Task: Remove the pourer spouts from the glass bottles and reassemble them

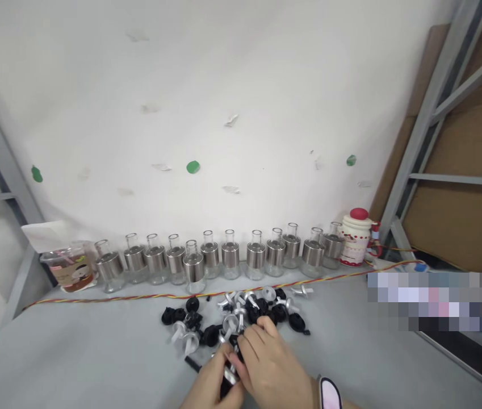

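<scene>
My left hand and my right hand are together low in the view, at the near side of a pile of small parts. Between their fingers is a silver and black bottle pourer, mostly hidden by the fingers. My left fingers are closed round its lower part, and my right thumb and fingers close in from the other side. Just beyond lie several loose silver pourer spouts and black plastic caps, heaped on the grey table. A thin black piece lies beside my left hand.
Several glass bottles with steel sleeves stand uncapped in a row along the wall. A twisted red and yellow cord runs before them. At the left sits a clear container, at the right a white jar with a red knob. Metal posts flank the table.
</scene>
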Demonstrator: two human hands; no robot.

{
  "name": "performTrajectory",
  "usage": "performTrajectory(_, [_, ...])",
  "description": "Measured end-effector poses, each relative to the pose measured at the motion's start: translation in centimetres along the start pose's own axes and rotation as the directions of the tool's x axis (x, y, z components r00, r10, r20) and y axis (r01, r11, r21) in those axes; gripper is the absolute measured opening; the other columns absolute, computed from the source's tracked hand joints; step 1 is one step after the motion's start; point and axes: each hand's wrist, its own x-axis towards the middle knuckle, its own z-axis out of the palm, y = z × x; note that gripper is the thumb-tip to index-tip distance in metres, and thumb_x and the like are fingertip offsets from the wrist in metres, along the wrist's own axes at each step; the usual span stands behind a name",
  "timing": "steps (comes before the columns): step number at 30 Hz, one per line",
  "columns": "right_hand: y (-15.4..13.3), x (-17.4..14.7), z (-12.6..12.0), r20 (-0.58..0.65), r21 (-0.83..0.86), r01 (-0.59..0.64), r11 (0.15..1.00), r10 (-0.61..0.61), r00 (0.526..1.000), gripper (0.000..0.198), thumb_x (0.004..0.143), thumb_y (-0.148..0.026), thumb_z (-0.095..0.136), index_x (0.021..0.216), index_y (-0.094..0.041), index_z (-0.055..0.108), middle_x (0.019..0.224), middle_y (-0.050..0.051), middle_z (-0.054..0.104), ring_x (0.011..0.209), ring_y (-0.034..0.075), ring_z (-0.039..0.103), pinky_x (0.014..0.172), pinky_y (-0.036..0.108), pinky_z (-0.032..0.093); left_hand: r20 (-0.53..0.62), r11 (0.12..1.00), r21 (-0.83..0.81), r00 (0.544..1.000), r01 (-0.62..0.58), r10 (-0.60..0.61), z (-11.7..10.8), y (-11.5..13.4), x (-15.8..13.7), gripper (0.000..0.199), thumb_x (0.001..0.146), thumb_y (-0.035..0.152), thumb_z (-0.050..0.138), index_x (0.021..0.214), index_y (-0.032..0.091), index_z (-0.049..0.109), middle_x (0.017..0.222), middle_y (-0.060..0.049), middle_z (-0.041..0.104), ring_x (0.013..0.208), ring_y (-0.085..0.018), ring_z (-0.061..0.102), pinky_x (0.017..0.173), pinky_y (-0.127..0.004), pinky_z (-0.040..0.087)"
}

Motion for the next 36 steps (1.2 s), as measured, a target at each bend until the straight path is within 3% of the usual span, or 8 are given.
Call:
performTrajectory(11, [-0.2,-0.3,0.6,-0.022,0.234,-0.161,0.959,0.17,0.985,0.039,0.091,-0.018,0.019,0.069,-0.017,0.052,0.063,0.004,0.054,0.06,0.017,0.048,0.065,0.034,0.038,0.026,0.997,0.042,0.998,0.064,-0.065,-0.6,1.6,-0.1,0.011,0.073,0.025,0.051,0.071,0.018,0.043,0.063,0.003,0.046,0.057,-0.011,0.039,0.055,-0.02,0.033])
performTrajectory(17, [2.9,0.3,0.0,0.202,0.581,-0.58,0.572,0.588,0.783,0.04,0.091,-0.035,0.025,0.063,-0.018,0.048,0.056,-0.001,0.049,0.055,0.013,0.048,0.055,0.025,0.039,-0.005,0.987,-0.023,0.987,0.158,-0.158,-1.4,2.7,0.0,0.018,0.076,0.035,0.05,0.074,0.02,0.042,0.06,0.005,0.041,0.048,-0.008,0.035,0.045,-0.019,0.028])
performTrajectory(20, [4.3,0.7,0.4,0.39,0.685,-0.665,0.298,0.621,0.68,0.039,0.086,-0.042,0.035,0.067,-0.015,0.056,0.05,-0.003,0.047,0.046,0.012,0.046,0.048,0.024,0.039,-0.066,0.972,-0.141,0.977,0.19,-0.2,-1.5,2.8,0.3,0.024,0.077,0.042,0.049,0.079,0.02,0.042,0.06,0.006,0.039,0.046,-0.007,0.034,0.044,-0.018,0.029])
performTrajectory(23, [4.7,1.0,0.7,0.468,0.74,-0.65,0.171,0.564,0.681,0.035,0.081,-0.042,0.045,0.091,-0.013,0.061,0.068,0.002,0.059,0.055,0.013,0.055,0.057,0.027,0.046,-0.073,0.965,-0.184,0.976,0.187,-0.203,-1.5,2.3,0.7,0.027,0.077,0.042,0.05,0.089,0.019,0.044,0.066,0.004,0.044,0.049,-0.008,0.037,0.046,-0.019,0.032])
performTrajectory(25, [4.4,1.0,0.4,0.431,0.778,-0.591,0.216,0.501,0.751,0.039,0.08,-0.04,0.048,0.111,-0.017,0.053,0.095,0.007,0.059,0.076,0.016,0.058,0.069,0.03,0.048,-0.045,0.971,-0.156,0.98,0.182,-0.191,-1.6,1.6,0.9,0.038,0.074,0.038,0.056,0.103,0.019,0.04,0.07,0.002,0.05,0.05,-0.009,0.04,0.045,-0.019,0.032])
performTrajectory(28, [3.5,0.8,-0.4,0.283,0.756,-0.478,0.447,0.435,0.855,0.034,0.085,-0.035,0.043,0.116,-0.023,0.049,0.117,0.007,0.048,0.102,0.017,0.048,0.084,0.032,0.042,-0.022,0.99,-0.068,0.991,0.127,-0.129,-1.7,0.7,1.0,0.064,0.066,0.025,0.065,0.118,0.02,0.027,0.072,0.002,0.055,0.054,-0.012,0.048,0.05,-0.022,0.036])
performTrajectory(32, [1.7,0.5,-1.3,0.312,0.548,-0.484,0.682,0.37,0.875,0.024,0.087,-0.034,0.039,0.078,-0.02,0.056,0.079,0.002,0.059,0.077,0.016,0.053,0.07,0.027,0.042,0.046,0.991,0.114,0.996,0.074,-0.079,-2.2,-0.1,0.7,0.078,0.061,0.012,0.063,0.127,0.02,0.021,0.088,-0.004,0.063,0.077,-0.02,0.058,0.071,-0.028,0.041])
performTrajectory(36, [0.5,0.2,-1.3,0.424,0.534,-0.498,0.683,0.292,0.857,0.023,0.085,-0.034,0.043,0.07,-0.019,0.051,0.067,-0.001,0.059,0.061,0.013,0.051,0.057,0.022,0.038,0.157,0.964,0.257,0.98,0.076,-0.119,-2.6,0.0,0.3,0.08,0.061,0.017,0.066,0.13,0.021,0.025,0.108,-0.01,0.061,0.097,-0.026,0.056,0.082,-0.03,0.039])
